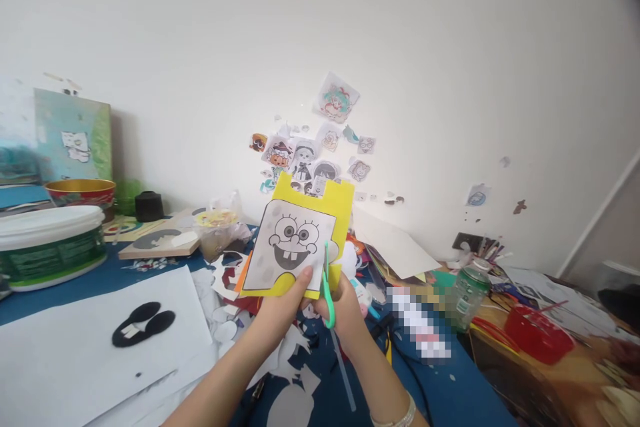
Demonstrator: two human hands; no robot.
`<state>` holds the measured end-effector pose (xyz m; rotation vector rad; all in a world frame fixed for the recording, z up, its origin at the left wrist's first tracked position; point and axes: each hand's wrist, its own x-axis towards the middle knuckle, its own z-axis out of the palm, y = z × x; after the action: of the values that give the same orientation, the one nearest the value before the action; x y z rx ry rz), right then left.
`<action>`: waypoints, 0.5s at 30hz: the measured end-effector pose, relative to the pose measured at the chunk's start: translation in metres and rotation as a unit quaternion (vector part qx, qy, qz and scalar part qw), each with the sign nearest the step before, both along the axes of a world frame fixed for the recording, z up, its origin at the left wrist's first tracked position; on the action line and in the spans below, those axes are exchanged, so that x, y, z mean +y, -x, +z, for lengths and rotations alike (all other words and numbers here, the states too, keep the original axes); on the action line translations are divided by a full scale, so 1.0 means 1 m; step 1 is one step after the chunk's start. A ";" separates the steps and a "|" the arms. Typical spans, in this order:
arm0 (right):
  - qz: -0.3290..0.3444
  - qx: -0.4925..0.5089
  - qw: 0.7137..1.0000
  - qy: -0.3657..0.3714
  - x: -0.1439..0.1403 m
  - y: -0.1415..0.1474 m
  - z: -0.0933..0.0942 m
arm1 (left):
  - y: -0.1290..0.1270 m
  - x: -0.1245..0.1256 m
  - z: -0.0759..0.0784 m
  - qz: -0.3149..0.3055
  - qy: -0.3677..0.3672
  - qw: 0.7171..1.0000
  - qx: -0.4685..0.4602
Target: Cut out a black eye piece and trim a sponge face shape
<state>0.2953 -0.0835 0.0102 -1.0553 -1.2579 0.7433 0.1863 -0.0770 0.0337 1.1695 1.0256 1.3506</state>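
Pinched in my left hand [295, 293] is a white paper cutout of a smiling square cartoon face [295, 253], with a sheet of yellow paper [344, 200] behind it. The thumb presses on the lower front of the face; the other fingers are hidden behind. My right hand [347, 307] grips green-handled scissors [327, 287], their blades pointing up along the face's right edge. A notch is cut from the top of the yellow paper. Whether the blades are apart, I cannot make out.
White sheets with black cut shapes [145, 323] lie at left, near a green-and-white tub [55, 247]. Paper scraps [293, 403] litter the blue tabletop. At right stand a bottle [470, 293] and a red container [537, 333]. Drawings [337, 99] are stuck on the wall.
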 end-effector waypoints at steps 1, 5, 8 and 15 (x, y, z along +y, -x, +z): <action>0.003 0.008 1.000 0.005 0.001 0.000 0.000 | 0.000 0.000 0.000 -0.002 0.001 1.000 -0.004; -0.005 0.021 1.000 0.012 0.004 0.000 -0.003 | 0.000 0.000 0.001 -0.017 0.010 1.000 0.002; -0.015 0.020 1.000 0.014 0.005 0.000 -0.004 | 0.000 0.000 0.002 -0.013 0.008 1.000 0.007; -0.020 0.008 0.999 0.031 0.004 0.000 -0.005 | -0.001 0.000 0.001 0.012 0.007 1.000 0.004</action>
<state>0.2956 -0.0800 0.0055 -1.1188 -1.2032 0.7630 0.1870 -0.0769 0.0347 1.1565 1.0578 1.3563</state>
